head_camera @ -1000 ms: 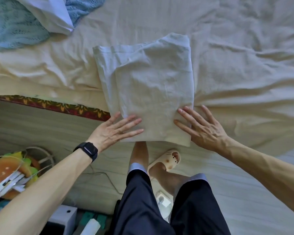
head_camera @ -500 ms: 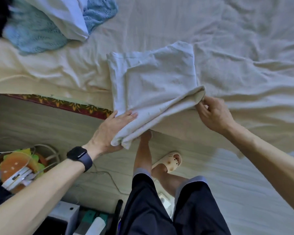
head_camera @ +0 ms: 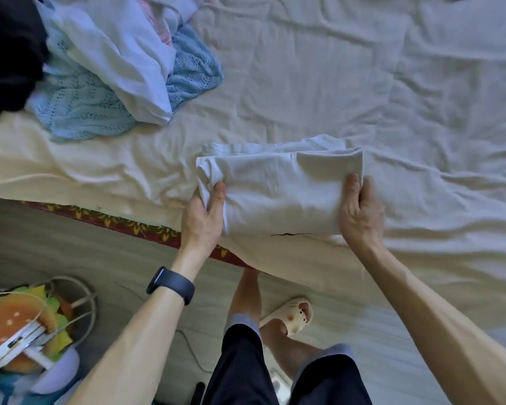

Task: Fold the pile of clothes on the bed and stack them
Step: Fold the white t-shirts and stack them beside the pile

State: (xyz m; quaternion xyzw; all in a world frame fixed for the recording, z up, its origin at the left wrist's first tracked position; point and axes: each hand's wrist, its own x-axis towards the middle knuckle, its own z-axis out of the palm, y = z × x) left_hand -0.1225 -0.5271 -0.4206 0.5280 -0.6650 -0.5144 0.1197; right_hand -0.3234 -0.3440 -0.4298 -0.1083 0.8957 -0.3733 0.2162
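Since 0.5 s ago the near half has gone up and over, and the white garment (head_camera: 281,188) now sits as a compact rectangle at the bed's (head_camera: 362,83) near edge. The left hand (head_camera: 202,217) pinches its left end, thumb on top, and the right hand (head_camera: 360,214) pinches the right end. It looks light, soft and floppy, so gripping the 2 ends should keep the layers together. The unfolded pile (head_camera: 114,74) waits far left. On the floor, a wire basket (head_camera: 82,290) holds what looks like a burger-shaped plush (head_camera: 15,317).
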